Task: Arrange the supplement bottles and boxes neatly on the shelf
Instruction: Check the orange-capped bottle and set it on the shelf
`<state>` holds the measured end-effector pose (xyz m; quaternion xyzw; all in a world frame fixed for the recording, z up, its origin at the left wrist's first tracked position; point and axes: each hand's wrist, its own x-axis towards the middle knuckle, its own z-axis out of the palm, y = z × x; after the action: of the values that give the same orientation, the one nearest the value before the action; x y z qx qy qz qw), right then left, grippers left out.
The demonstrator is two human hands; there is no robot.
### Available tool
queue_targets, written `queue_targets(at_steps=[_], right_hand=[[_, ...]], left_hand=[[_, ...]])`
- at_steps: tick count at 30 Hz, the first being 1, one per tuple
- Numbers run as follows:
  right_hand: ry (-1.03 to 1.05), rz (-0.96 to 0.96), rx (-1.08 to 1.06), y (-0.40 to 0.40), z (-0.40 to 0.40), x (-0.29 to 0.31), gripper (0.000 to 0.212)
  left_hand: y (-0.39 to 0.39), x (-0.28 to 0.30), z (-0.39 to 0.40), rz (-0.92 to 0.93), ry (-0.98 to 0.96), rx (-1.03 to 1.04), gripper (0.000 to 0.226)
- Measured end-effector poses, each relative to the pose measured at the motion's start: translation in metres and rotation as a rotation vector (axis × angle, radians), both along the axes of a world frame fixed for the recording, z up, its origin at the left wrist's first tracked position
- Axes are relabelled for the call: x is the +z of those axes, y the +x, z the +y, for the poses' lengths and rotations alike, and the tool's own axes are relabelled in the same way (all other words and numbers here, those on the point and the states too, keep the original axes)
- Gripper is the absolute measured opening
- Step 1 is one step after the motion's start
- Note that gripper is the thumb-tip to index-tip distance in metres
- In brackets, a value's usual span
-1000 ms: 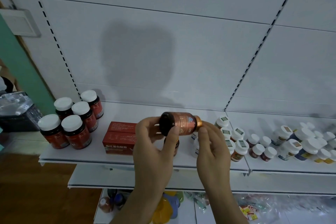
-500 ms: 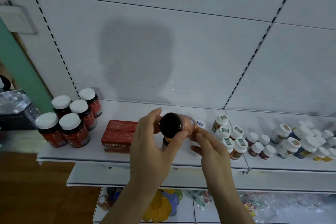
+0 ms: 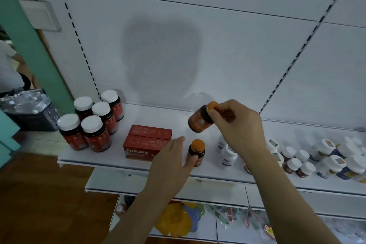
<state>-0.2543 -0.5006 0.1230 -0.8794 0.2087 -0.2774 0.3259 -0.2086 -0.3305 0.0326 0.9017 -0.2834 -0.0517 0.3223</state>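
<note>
Head view:
- The right hand [image 3: 240, 125] pinches the orange cap of an amber bottle [image 3: 199, 122] and holds it tilted in the air above the shelf [image 3: 111, 161], its base pointing down and left.
- The left hand [image 3: 170, 164] reaches over the shelf's front edge with fingers mostly straight; one fingertip touches the side of a small bottle [image 3: 196, 151], without curling round it.
- This small bottle, dark with an orange cap, stands upright near the shelf front, just below the raised one.
- Two red boxes [image 3: 147, 141] lie side by side just left of the left hand, flat on the shelf.
- Five jars [image 3: 93, 123] with white caps and red labels stand in a tight cluster at the shelf's left end.
- White bottles [image 3: 227, 155] stand just right of the small bottle, partly hidden by the right forearm.
- Many more white-capped bottles [image 3: 324, 159] crowd the shelf section to the right.
- A lower shelf holds colourful packets, blurred.
</note>
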Motion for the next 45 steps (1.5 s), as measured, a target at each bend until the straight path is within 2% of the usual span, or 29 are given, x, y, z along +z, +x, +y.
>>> queue_targets(at_steps=[2, 5, 10, 15, 25, 31, 34, 37, 41, 45], right_hand=[[-0.131, 0.037, 0.016, 0.016, -0.004, -0.016, 0.019], [-0.254, 0.117, 0.042, 0.033, -0.010, -0.044, 0.022], [-0.242, 0.338, 0.047, 0.047, -0.012, -0.074, 0.025], [-0.171, 0.435, 0.051, 0.055, -0.013, -0.079, 0.023], [-0.260, 0.567, 0.109, 0.059, -0.012, -0.074, 0.028], [-0.240, 0.449, 0.094, 0.045, -0.023, -0.077, 0.030], [-0.310, 0.332, 0.063, 0.028, -0.034, -0.078, 0.028], [-0.424, 0.197, -0.031, 0.006, -0.044, -0.082, 0.018], [-0.517, 0.190, -0.107, -0.025, -0.053, -0.099, 0.010], [-0.545, 0.226, -0.087, -0.046, -0.051, -0.115, 0.006]], left_hand=[[-0.004, -0.012, 0.001, -0.088, 0.176, -0.039, 0.054], [-0.009, -0.034, 0.002, -0.157, 0.310, -0.094, 0.045], [-0.015, -0.067, -0.002, -0.168, 0.497, -0.173, 0.053], [-0.015, -0.074, -0.005, -0.173, 0.538, -0.172, 0.050], [-0.014, -0.073, -0.008, -0.195, 0.543, -0.169, 0.048], [-0.014, -0.075, -0.007, -0.203, 0.543, -0.174, 0.049], [-0.016, -0.077, -0.007, -0.196, 0.547, -0.177, 0.053], [-0.018, -0.079, -0.007, -0.190, 0.551, -0.175, 0.058], [-0.024, -0.084, -0.007, -0.171, 0.572, -0.170, 0.069], [-0.034, -0.086, -0.006, -0.151, 0.555, -0.160, 0.073]])
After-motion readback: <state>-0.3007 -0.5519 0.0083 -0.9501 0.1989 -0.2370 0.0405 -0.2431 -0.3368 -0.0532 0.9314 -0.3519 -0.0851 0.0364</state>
